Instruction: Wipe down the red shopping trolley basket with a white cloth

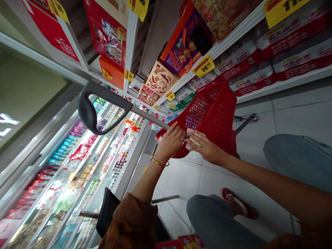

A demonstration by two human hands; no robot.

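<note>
A red plastic shopping basket (225, 110) stands tilted in view, and its long metal pull rod (151, 119) ends in a dark grey loop handle (86, 107). My left hand (172, 140), with a gold bracelet at the wrist, is closed around the rod's lower end near the basket's rim. Just beside it, my right hand (207, 147) presses a crumpled pale pink-and-white cloth (193, 136) against the rod. The fingers of that hand lie over the cloth and partly hide it.
Shelves with boxed goods (181, 45) and yellow price tags (204, 65) run along the top. Red-wrapped bottle packs (251, 76) sit lower right. A lit refrigerated display (85, 155) fills the left. My jeans-clad knees (207, 214) and a red shoe (238, 204) are over the tiled floor (181, 180).
</note>
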